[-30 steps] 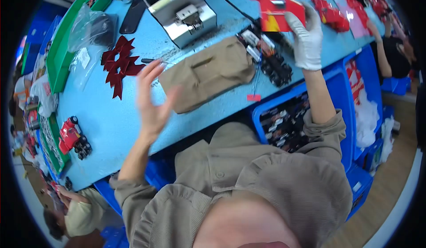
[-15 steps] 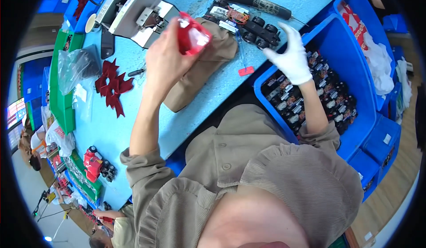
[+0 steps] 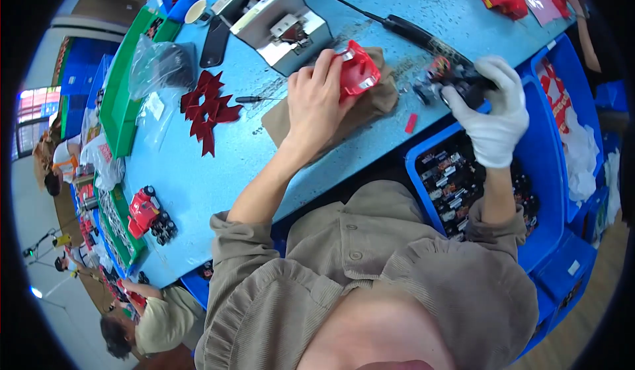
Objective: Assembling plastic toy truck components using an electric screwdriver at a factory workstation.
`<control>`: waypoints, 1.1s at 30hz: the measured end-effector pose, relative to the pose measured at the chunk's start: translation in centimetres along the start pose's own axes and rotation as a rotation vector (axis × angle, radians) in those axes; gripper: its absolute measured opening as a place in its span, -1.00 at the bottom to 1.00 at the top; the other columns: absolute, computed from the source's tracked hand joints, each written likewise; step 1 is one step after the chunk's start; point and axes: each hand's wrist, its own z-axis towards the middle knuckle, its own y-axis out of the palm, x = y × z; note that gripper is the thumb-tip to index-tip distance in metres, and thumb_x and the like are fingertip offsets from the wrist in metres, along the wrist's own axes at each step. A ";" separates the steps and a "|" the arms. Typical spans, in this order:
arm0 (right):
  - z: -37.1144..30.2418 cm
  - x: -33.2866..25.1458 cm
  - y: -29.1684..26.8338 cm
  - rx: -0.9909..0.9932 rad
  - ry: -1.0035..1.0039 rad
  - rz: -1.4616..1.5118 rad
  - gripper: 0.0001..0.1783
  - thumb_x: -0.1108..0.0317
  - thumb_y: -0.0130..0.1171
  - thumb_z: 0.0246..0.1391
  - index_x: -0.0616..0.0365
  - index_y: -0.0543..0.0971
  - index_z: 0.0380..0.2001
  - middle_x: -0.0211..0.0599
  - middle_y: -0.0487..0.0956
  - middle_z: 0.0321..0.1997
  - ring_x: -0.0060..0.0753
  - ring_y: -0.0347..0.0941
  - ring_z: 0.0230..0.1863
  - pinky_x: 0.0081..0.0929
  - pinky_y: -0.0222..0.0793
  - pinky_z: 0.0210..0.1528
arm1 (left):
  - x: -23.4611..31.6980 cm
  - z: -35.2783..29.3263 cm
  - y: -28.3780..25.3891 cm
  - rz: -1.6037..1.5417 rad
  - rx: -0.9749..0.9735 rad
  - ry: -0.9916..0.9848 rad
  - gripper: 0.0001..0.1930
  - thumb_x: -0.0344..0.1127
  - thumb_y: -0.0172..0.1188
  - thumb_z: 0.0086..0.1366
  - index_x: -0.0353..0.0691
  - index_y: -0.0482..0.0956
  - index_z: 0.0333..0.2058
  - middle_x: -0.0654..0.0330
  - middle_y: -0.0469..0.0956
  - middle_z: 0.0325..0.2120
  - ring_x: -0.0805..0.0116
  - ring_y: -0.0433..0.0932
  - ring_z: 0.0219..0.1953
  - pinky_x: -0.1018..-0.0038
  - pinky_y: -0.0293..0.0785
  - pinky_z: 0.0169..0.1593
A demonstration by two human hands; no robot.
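Observation:
My bare left hand (image 3: 314,102) grips a red plastic toy car body shell (image 3: 358,69), its hollow inside turned partly toward me, above a folded brown cloth (image 3: 281,122). My right hand (image 3: 496,118), in a white glove, has its thumb and fingers round a toy car chassis (image 3: 471,91) with black wheels, slightly blurred and partly hidden by the fingers. A small red plate (image 3: 411,123) lies by the table edge below the chassis. Beyond the chassis rests a black hand tool (image 3: 420,36) with a cord.
A blue bin (image 3: 423,201) of several chassis stands beside my right arm. On the blue table (image 3: 211,208) are a grey-white metal device (image 3: 264,22), dark red jagged pieces (image 3: 208,105), a screwdriver (image 3: 248,98), a phone (image 3: 214,41) and a red toy truck (image 3: 144,211). Another person (image 3: 162,320) sits at lower left.
My right hand has closed from open onto the chassis, which has moved and turned. My left hand still holds the red shell, now tilted differently. The whole view has shifted.

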 end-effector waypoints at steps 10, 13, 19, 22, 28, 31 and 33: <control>1.4 -6.7 -1.4 -0.200 -0.123 -0.096 -0.47 0.71 0.29 -0.51 0.25 0.41 -0.30 -0.12 0.38 -0.16 -0.21 0.36 -0.11 -0.37 0.33 -0.07 | 1.1 -2.4 -0.8 0.036 0.052 -0.161 -0.04 0.04 0.40 -0.38 -0.14 0.22 0.09 -0.02 0.23 -0.04 -0.05 0.24 -0.03 0.01 0.12 0.03; 1.3 -8.0 -1.9 -0.313 -0.339 -0.088 -0.50 0.70 0.18 -0.43 0.25 0.39 -0.26 -0.17 0.38 -0.18 -0.25 0.36 -0.13 -0.41 0.33 -0.09 | 4.6 -3.5 -1.3 -0.569 0.170 -0.075 -0.09 0.07 0.40 -0.31 -0.26 0.20 -0.01 -0.18 0.20 -0.12 -0.17 0.21 -0.05 0.11 0.18 0.00; 2.1 -9.7 -1.6 -0.470 -0.594 -0.064 -0.49 0.37 0.25 -0.15 0.19 0.41 -0.05 -0.08 0.37 0.00 -0.22 0.40 -0.14 -0.24 0.37 -0.11 | 4.7 -4.4 -2.1 -0.872 -0.238 -0.364 -0.57 -0.13 0.21 0.03 -0.28 0.29 -0.25 -0.10 0.44 -0.41 -0.08 0.45 -0.33 0.18 0.36 -0.30; 1.6 -7.7 -2.6 -0.493 -0.413 -0.014 -0.36 0.27 0.25 -0.13 0.13 0.31 0.06 0.04 0.31 0.08 -0.06 0.34 0.00 -0.13 0.33 -0.02 | 2.3 -5.8 -3.0 -0.694 -0.149 -0.237 -0.72 -0.20 0.15 0.07 -0.28 0.40 -0.35 -0.05 0.47 -0.57 -0.05 0.48 -0.46 0.20 0.38 -0.41; -0.9 -3.0 -0.3 -0.312 0.468 0.411 -0.55 0.65 0.11 -0.29 0.27 0.38 -0.18 -0.20 0.38 -0.13 -0.35 0.36 -0.11 -0.46 0.29 -0.04 | -2.1 -6.4 -9.2 -0.289 -0.336 -0.173 -0.87 -0.41 0.15 -0.07 -0.30 0.49 -0.49 0.00 0.44 -0.50 0.05 0.44 -0.36 0.24 0.41 -0.37; -3.9 1.8 3.0 -0.316 0.770 0.592 -0.54 0.69 0.10 -0.32 0.31 0.38 -0.20 -0.24 0.40 -0.16 -0.45 0.36 -0.18 -0.56 0.32 -0.12 | -3.0 -6.5 -9.3 0.168 -0.158 -0.195 -0.80 -0.42 0.14 -0.18 -0.33 0.51 -0.48 0.01 0.40 -0.41 0.10 0.38 -0.22 0.34 0.45 -0.38; -5.8 5.1 3.9 -0.356 0.896 0.597 -0.49 0.71 0.08 -0.25 0.30 0.38 -0.09 -0.18 0.40 -0.07 -0.43 0.37 -0.11 -0.51 0.32 -0.03 | -3.1 -5.9 -9.7 0.184 -0.239 -0.213 -0.81 -0.43 0.14 -0.17 -0.34 0.51 -0.48 0.01 0.39 -0.42 0.10 0.39 -0.25 0.35 0.45 -0.38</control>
